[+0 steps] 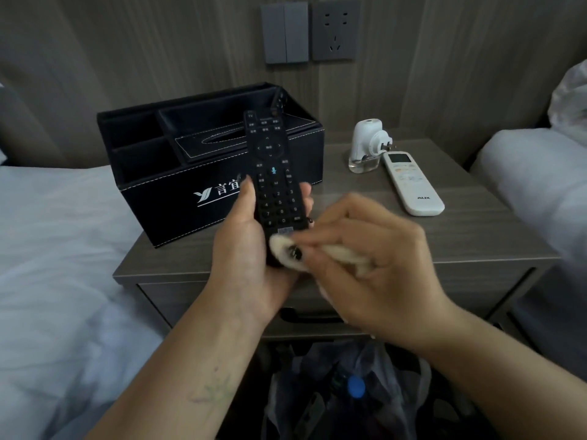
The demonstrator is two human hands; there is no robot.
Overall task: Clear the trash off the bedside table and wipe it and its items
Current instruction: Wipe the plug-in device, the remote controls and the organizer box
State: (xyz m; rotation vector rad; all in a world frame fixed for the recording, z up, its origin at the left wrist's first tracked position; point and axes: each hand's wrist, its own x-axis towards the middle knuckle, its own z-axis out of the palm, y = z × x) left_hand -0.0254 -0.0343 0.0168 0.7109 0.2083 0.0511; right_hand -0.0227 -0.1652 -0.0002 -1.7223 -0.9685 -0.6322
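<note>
1. The left hand is gripping a black TV remote upright above the bedside table.
2. The right hand is pinching a white cloth against the remote's lower end.
3. A black organiser box, a white AUX remote and a white plug-in device are resting on the table.

A grey wood-grain panelled wall rises beyond the hands, carrying a grey switch plate beside a socket. White bedding lies left of the hands, another white bed right. Light is dim.
</note>
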